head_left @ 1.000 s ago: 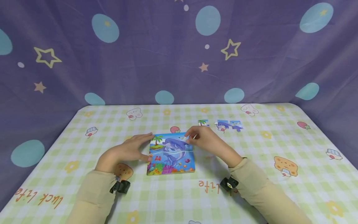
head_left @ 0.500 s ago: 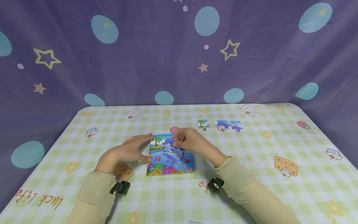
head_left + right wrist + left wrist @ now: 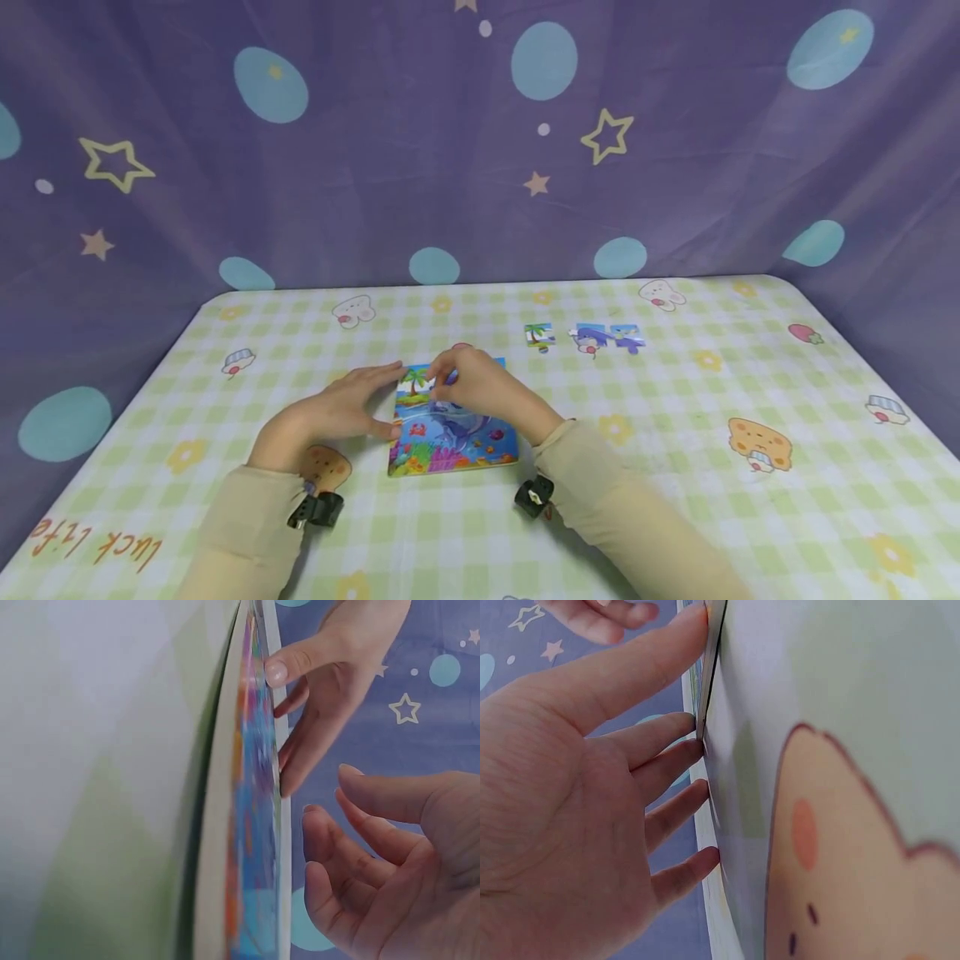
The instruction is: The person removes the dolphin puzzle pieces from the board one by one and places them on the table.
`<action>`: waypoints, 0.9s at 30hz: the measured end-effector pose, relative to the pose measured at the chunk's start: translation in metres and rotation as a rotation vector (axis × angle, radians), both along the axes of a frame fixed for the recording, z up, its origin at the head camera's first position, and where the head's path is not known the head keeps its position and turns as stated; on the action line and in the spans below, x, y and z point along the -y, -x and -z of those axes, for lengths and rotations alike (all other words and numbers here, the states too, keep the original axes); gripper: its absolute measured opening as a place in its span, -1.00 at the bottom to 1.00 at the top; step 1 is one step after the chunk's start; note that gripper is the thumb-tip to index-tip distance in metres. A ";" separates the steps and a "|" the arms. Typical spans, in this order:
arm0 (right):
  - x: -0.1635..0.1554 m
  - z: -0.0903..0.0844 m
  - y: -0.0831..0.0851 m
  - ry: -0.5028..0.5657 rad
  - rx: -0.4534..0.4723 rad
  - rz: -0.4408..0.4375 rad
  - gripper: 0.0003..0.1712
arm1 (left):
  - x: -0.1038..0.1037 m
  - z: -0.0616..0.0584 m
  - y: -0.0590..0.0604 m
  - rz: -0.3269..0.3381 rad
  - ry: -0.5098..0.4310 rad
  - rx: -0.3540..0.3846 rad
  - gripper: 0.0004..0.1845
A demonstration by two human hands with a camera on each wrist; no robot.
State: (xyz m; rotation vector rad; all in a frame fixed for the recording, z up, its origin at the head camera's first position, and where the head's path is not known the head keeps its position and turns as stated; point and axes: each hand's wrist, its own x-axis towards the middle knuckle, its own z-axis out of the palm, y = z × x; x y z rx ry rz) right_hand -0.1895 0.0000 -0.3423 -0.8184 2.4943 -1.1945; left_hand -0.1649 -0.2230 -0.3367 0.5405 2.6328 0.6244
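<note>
**Dolphin puzzle board held at its left edge, right hand over its far part**

The puzzle board (image 3: 453,425) lies flat near the middle of the tabletop (image 3: 675,500), its frame filled with a picture of dolphins, a palm tree and sea plants. The left hand (image 3: 337,410) lies beside it with straight fingers (image 3: 671,664) spread and touching the board's left edge; the thumb meets the near part of that edge. The right hand (image 3: 480,387) hovers over the far part of the board, its fingers (image 3: 330,847) loosely curled and apart; the head view does not show clearly whether the fingertips pinch a piece, and in the right wrist view they hold nothing.

Well apart, on the far right of the tabletop, lie loose puzzle pieces: one with a palm tree (image 3: 539,335) and, just beside it to the right, a joined pair with a dolphin (image 3: 609,337). A purple curtain (image 3: 375,167) with stars and blue dots hangs behind.
</note>
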 end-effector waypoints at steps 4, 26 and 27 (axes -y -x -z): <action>0.009 0.004 0.001 -0.002 0.029 -0.004 -0.75 | 0.000 0.000 -0.001 -0.003 0.000 0.002 0.00; 0.037 0.006 0.002 -0.316 0.064 -0.018 -0.54 | 0.002 0.000 -0.002 0.014 -0.021 0.000 -0.01; 0.037 0.006 0.002 -0.320 0.064 -0.018 -0.54 | 0.002 0.000 -0.001 0.016 -0.020 -0.002 -0.01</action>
